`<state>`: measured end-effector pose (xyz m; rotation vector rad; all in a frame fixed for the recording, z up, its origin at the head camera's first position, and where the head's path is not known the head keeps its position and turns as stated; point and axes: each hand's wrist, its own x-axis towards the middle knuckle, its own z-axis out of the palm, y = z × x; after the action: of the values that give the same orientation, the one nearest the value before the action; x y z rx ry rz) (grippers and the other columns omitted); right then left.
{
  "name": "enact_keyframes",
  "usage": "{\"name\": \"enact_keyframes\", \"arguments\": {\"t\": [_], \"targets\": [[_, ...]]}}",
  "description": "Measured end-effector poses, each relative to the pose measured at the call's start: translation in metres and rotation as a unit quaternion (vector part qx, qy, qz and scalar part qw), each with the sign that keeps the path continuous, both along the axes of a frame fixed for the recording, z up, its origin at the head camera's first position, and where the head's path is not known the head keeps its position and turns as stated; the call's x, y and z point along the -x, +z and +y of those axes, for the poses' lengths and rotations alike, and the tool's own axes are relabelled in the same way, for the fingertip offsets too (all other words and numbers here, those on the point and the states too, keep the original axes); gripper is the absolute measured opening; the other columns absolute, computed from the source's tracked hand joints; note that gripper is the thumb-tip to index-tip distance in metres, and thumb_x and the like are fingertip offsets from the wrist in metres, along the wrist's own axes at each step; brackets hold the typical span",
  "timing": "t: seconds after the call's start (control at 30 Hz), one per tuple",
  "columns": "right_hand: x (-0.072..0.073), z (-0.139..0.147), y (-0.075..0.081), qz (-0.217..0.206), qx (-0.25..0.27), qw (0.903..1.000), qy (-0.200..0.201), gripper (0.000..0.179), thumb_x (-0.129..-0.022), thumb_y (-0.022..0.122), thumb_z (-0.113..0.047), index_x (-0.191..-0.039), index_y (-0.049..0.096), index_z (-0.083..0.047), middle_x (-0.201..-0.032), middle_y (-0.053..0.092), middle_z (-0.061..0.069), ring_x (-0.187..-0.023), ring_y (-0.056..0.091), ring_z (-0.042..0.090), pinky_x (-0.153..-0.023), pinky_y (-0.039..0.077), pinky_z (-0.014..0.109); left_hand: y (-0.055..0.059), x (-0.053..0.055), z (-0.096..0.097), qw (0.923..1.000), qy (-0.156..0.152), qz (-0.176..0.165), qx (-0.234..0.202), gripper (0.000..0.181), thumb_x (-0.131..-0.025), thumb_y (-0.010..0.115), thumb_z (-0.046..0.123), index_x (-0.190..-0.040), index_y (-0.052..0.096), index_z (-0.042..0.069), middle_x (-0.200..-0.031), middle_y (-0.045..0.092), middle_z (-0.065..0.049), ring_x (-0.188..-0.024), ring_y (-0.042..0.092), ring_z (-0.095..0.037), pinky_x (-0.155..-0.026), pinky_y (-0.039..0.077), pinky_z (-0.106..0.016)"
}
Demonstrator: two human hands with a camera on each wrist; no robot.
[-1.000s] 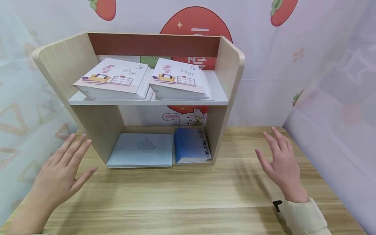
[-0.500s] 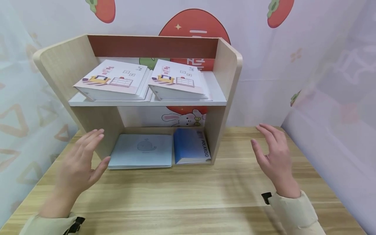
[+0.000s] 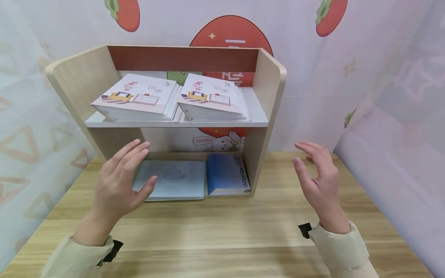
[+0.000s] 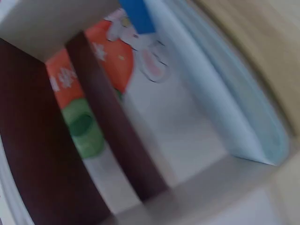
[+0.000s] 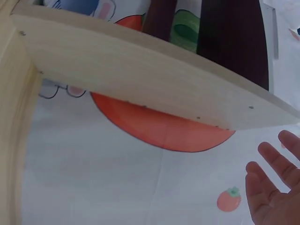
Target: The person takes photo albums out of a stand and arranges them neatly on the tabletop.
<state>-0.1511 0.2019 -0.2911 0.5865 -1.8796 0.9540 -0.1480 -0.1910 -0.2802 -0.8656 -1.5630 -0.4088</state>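
The left hand (image 3: 119,185), fingers extended and thumb apart, and the right hand (image 3: 321,177), fingers gently bent, hover over the wood-grain table (image 3: 215,231) — both grasping nothing. Past the left thumb, a flat pale-blue whale-printed book (image 3: 184,185) lies beside a thick blue POLAROID-lettered book (image 3: 224,175) in the two-tier pale wooden shelf (image 3: 268,88) — two thick white illustrated books (image 3: 142,92) above.

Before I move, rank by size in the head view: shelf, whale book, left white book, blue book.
1. Shelf
2. Left white book and whale book: too alike to rank; the left hand partly hides the latter.
3. Blue book
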Motion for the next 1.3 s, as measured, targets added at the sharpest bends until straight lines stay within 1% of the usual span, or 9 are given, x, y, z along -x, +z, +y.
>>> {"name": "enact_keyframes", "arguments": {"t": [0.1,0.2,0.37,0.5,0.6,0.8,1.03,1.17,1.3], "targets": [[0.0,-0.006,0.004,0.001,0.008,0.9998,0.015,0.028,-0.083,0.061,-0.003,-0.109,0.063,0.006,-0.109,0.061,0.022,-0.107,0.05,0.01,-0.082,0.041,0.016,0.008,0.0,0.012,0.9997,0.007,0.012,-0.017,0.04,-0.088,0.053,0.034,-0.107,0.057,-0.001,-0.108,0.065,-0.013,-0.105,0.058,-0.032,-0.088,0.043,-0.037],[0.003,-0.01,0.008,0.006,0.01,0.9995,0.028,0.028,-0.082,0.062,-0.004,-0.109,0.064,0.005,-0.109,0.062,0.02,-0.107,0.051,0.011,-0.082,0.044,0.018,0.016,0.002,0.022,0.9997,-0.012,0.001,-0.023,0.039,-0.088,0.055,0.031,-0.109,0.056,-0.003,-0.109,0.064,-0.016,-0.106,0.057,-0.034,-0.091,0.043,-0.038],[0.006,-0.019,0.015,0.01,0.01,0.9989,0.045,0.03,-0.08,0.065,-0.003,-0.11,0.064,0.002,-0.11,0.063,0.017,-0.106,0.051,0.013,-0.082,0.045,0.02,0.023,0.005,0.031,0.9942,-0.061,-0.073,-0.05,0.046,-0.09,0.055,0.029,-0.114,0.048,-0.009,-0.117,0.057,-0.022,-0.109,0.054,-0.034,-0.095,0.043,-0.025],[0.009,-0.028,0.024,0.019,0.003,0.9984,0.054,0.032,-0.08,0.066,-0.005,-0.111,0.064,0.0,-0.112,0.063,0.014,-0.107,0.05,0.017,-0.082,0.044,0.022,0.028,0.008,0.036,0.9844,-0.065,-0.135,-0.093,0.052,-0.091,0.053,0.035,-0.12,0.045,-0.008,-0.122,0.055,-0.019,-0.114,0.052,-0.029,-0.093,0.042,-0.014],[0.012,-0.036,0.03,0.035,-0.004,0.9975,0.061,0.032,-0.081,0.067,-0.013,-0.111,0.065,-0.001,-0.11,0.065,0.013,-0.103,0.05,0.02,-0.077,0.041,0.021,0.034,0.01,0.04,0.9786,-0.061,-0.162,-0.111,0.051,-0.089,0.055,0.033,-0.123,0.046,-0.005,-0.126,0.054,-0.018,-0.117,0.051,-0.027,-0.092,0.045,-0.017],[0.019,-0.052,0.043,0.047,-0.014,0.9966,0.065,0.031,-0.082,0.068,-0.016,-0.111,0.065,-0.005,-0.11,0.065,0.007,-0.089,0.049,0.022,-0.063,0.032,0.021,0.047,0.017,0.049,0.9735,-0.052,-0.189,-0.119,0.048,-0.083,0.063,0.013,-0.126,0.048,0.0,-0.131,0.053,-0.01,-0.122,0.049,-0.019,-0.084,0.052,-0.036],[0.027,-0.063,0.053,0.026,-0.028,0.9983,0.045,0.03,-0.082,0.069,-0.014,-0.112,0.065,-0.008,-0.11,0.065,0.004,-0.089,0.046,0.02,-0.058,0.031,0.021,0.057,0.03,0.056,0.9658,-0.06,-0.225,-0.114,0.051,-0.082,0.066,0.009,-0.128,0.046,0.002,-0.132,0.051,-0.006,-0.122,0.048,-0.013,-0.081,0.054,-0.033],[0.031,-0.066,0.056,0.008,-0.033,0.999,0.031,0.03,-0.082,0.069,-0.014,-0.111,0.064,-0.007,-0.107,0.065,0.007,-0.084,0.047,0.021,-0.068,0.029,0.021,0.059,0.034,0.057,0.9605,-0.056,-0.245,-0.119,0.051,-0.082,0.067,0.01,-0.128,0.047,0.005,-0.132,0.051,-0.004,-0.119,0.05,-0.012,-0.079,0.055,-0.035],[0.034,-0.068,0.058,-0.007,-0.03,0.9992,0.025,0.03,-0.082,0.07,-0.014,-0.11,0.065,-0.005,-0.106,0.066,0.009,-0.085,0.045,0.023,-0.079,0.025,0.026,0.062,0.037,0.058,0.9541,-0.052,-0.272,-0.114,0.051,-0.082,0.069,0.012,-0.128,0.049,0.009,-0.133,0.05,-0.001,-0.12,0.049,-0.011,-0.077,0.055,-0.035]]}}
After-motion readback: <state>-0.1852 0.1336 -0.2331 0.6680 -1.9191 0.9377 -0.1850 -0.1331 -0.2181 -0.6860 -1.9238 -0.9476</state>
